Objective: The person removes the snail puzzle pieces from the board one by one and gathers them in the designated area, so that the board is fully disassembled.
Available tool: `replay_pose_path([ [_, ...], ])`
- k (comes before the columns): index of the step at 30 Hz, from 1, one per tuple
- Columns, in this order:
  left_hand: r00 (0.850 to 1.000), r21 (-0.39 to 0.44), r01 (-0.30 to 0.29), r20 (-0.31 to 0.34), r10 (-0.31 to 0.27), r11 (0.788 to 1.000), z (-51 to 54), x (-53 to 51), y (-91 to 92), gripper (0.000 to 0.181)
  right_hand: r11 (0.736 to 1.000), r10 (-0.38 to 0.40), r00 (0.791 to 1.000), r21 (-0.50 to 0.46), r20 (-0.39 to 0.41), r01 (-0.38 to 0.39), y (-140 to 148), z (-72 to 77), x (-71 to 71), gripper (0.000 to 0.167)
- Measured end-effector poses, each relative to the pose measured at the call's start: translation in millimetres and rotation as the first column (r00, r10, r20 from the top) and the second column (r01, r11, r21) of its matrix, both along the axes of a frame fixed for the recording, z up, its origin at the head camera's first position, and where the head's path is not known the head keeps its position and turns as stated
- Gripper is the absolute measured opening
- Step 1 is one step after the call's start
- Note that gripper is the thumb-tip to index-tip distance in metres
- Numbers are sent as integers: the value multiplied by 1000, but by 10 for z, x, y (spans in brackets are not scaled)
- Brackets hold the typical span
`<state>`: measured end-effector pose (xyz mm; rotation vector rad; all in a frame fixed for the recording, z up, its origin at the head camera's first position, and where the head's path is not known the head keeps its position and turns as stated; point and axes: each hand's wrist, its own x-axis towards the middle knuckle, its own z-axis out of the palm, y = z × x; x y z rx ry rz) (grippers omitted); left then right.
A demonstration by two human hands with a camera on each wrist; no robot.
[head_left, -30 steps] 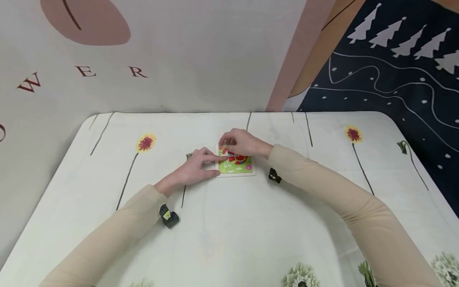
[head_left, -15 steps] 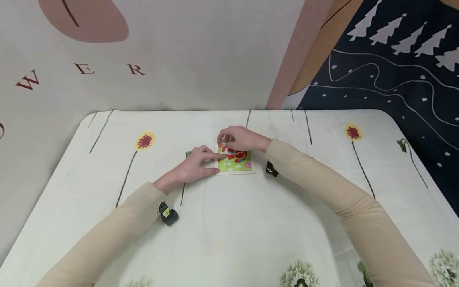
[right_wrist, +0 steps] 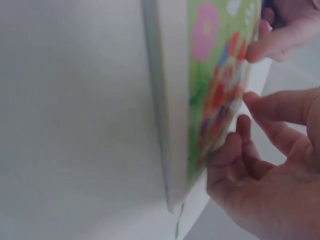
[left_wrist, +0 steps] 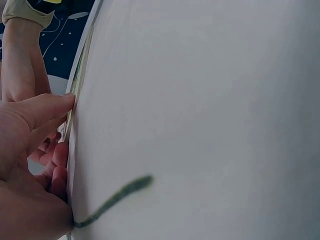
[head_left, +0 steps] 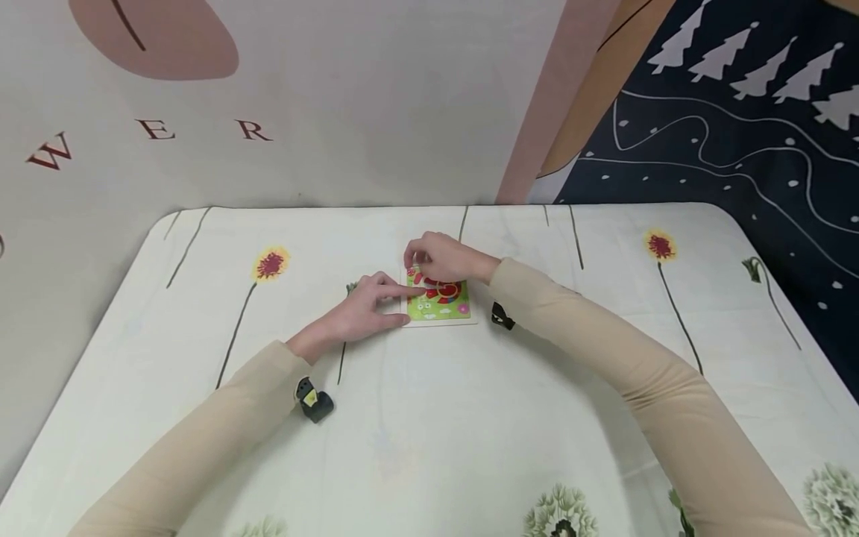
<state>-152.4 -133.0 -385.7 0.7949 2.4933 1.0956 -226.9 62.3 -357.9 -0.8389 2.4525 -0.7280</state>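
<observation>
A small square picture board point(head_left: 439, 314), green with a red figure and a pink flower on a pale border, lies flat near the far middle of the table. My left hand point(head_left: 365, 309) is at its left side. The index finger lies stretched over the red figure, while the thumb touches the near left corner. Over the far left part is my right hand point(head_left: 444, 256), fingers bent down. In the right wrist view the right hand point(right_wrist: 272, 155) has its thumb on the picture point(right_wrist: 220, 95) and other fingers at the board's edge. Whether it pinches a piece is hidden.
The white tablecloth point(head_left: 403, 418) carries printed flowers and stems. A pale printed wall cloth point(head_left: 376, 149) rises behind the far edge, with a dark blue one point(head_left: 711, 149) at the right. Dark wrist devices point(head_left: 314, 401) hang below both sleeves.
My right hand shifts slightly left and away from me over the board's far left part. The left hand stays in place; the head view moves a little.
</observation>
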Motion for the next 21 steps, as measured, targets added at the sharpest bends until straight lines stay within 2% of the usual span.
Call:
replay_pose_path([
  [8,1000,-6,-6,24,6,1000,28,6,5,45,999,-8,1000,-32,3,8,-18,-14,-7,28],
  [21,1000,-10,-4,19,4,1000,5,-4,-1,45,1000,15,1000,24,-27,-14,-35,-37,13,26],
])
